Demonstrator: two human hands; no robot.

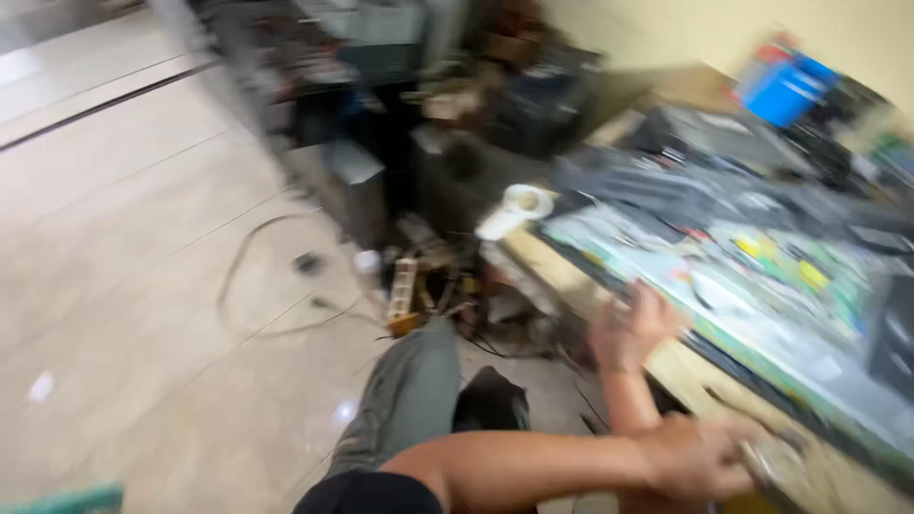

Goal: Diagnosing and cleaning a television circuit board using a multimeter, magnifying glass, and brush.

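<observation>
The whole view is motion-blurred. My right hand (pixel 633 328) lies with fingers spread on the front edge of a wooden workbench (pixel 562 271), holding nothing. My left arm reaches across the bottom of the view. My left hand (pixel 705 457) is closed around a small grey object (pixel 776 464) at the bench's near edge; blur hides what it is. My leg in grey trousers (pixel 405 395) stretches toward the clutter on the floor.
A green mat (pixel 762 333) with small coloured parts covers the bench, with a blue box (pixel 785 86) at the back. A white cup-like thing (pixel 519 205) sits at the bench corner. Cables, a power strip (pixel 402 290) and dark equipment stand on the tiled floor (pixel 124 286).
</observation>
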